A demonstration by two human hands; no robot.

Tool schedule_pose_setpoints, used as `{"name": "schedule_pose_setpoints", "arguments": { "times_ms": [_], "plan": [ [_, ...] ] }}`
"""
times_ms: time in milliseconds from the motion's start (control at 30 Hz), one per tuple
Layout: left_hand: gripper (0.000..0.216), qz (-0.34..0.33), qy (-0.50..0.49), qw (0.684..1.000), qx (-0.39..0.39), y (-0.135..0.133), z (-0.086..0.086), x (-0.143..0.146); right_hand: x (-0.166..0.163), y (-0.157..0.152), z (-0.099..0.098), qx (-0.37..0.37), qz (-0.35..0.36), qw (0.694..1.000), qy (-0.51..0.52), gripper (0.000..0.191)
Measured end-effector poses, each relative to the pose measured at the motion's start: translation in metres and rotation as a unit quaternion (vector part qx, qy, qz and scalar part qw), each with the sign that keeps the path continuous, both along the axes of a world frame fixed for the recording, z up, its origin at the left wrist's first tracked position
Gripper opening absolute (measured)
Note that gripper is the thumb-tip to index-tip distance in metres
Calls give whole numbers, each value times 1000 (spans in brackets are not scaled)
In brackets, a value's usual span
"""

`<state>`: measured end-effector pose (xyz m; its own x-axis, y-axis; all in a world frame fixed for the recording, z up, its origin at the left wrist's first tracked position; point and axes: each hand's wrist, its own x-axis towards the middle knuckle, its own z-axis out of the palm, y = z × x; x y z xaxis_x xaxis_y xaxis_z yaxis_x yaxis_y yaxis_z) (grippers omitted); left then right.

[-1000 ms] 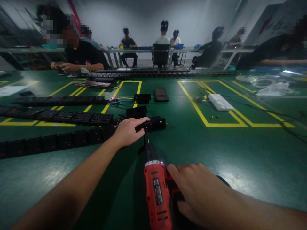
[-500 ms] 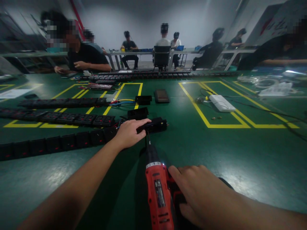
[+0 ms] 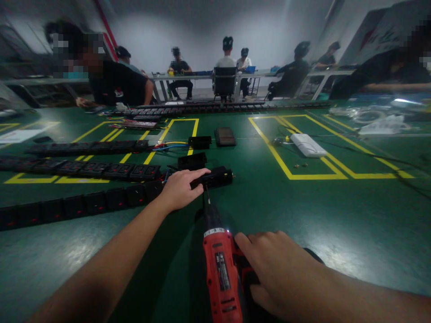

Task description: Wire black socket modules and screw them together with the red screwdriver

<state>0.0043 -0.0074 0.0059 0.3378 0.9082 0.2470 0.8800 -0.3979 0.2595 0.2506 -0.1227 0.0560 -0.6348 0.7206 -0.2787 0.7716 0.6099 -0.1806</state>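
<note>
My left hand (image 3: 183,188) is closed around a black end housing (image 3: 220,177), fingers over its top and thumb on the near side. A long black socket strip (image 3: 85,204) runs left from behind this hand, with a bit of wiring at the joint. My right hand (image 3: 279,264) grips a red cordless drill (image 3: 220,264) lying on its side, handle toward the right. The drill's thin bit points away from me, its tip at the near side of the housing close to my left thumb; whether it sits in a screw I cannot tell.
Two more socket strips (image 3: 81,168) lie behind, one wired to a black housing (image 3: 200,142). Another loose black housing (image 3: 191,160) lies nearer. A dark square box (image 3: 225,136), a white power strip (image 3: 308,145) and small metal parts (image 3: 301,166) lie on the green table. Several people sit beyond.
The whole view has shifted slightly. My hands, the drill and the housing keep the same places relative to each other. A person at the left has lowered an arm.
</note>
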Motion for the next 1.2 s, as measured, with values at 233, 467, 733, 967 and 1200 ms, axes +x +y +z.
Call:
{"name": "schedule_pose_setpoints", "arguments": {
  "times_ms": [233,467,733,967,1200],
  "plan": [
    [48,-1,-2,1000,-2,0,0,0,2,0,-2,2,4,1000,13,37],
    [49,0,1,1000,-5,0,0,0,1,0,-3,13,5,1000,6,40],
    [49,5,4,1000,-11,1,1,0,-1,0,0,7,2,1000,-3,39],
    [49,-1,-3,1000,-9,1,-1,-1,0,0,-2,16,6,1000,8,40],
    [49,9,3,1000,-14,1,0,0,1,0,-2,17,3,1000,19,36]
  ]
}}
